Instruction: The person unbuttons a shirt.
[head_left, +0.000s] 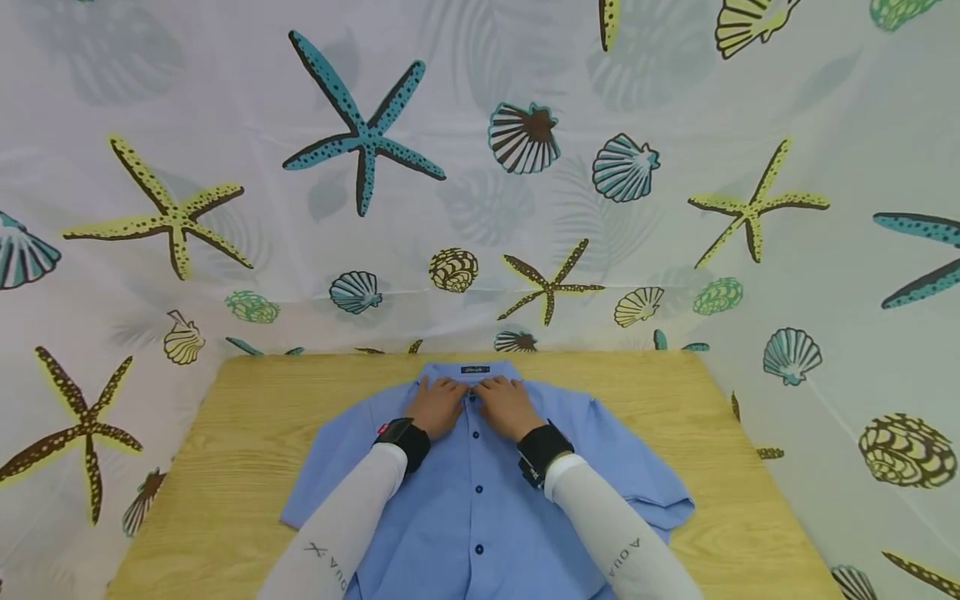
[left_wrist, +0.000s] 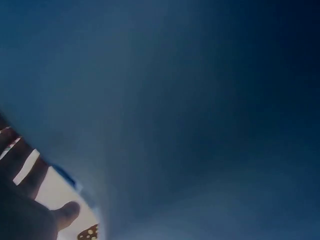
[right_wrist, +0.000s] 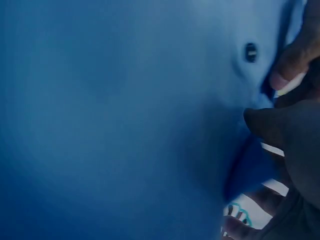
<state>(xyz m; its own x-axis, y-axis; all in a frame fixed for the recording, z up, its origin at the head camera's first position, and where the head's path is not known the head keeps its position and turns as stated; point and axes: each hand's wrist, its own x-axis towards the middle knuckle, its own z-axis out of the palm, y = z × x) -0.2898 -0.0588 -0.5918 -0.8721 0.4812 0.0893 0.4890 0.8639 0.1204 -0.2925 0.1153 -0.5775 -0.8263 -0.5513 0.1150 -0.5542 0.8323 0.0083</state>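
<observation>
A light blue short-sleeved shirt [head_left: 435,517] lies front up, its dark buttons [head_left: 478,489] running down the middle. Both hands are at the collar [head_left: 442,369], side by side by the top button. My left hand [head_left: 437,408] pinches the shirt left of the opening; in the right wrist view its thumb [right_wrist: 287,70] lies by the front edge near a button [right_wrist: 251,52]. Opposite it, my right hand [head_left: 507,407] holds the collar area, thumb [right_wrist: 265,122] against the cloth and fingers behind. Blue cloth fills most of the left wrist view, hiding the left fingertips.
Beneath the shirt is a wood-grain table [head_left: 247,425]. A white curtain [head_left: 465,208] printed with starfish and shells surrounds its back and sides. Black wrist straps [head_left: 542,452] and white sleeves [head_left: 611,525] cover the person's arms, which reach over the shirt. A dark label [head_left: 475,369] shows inside the collar.
</observation>
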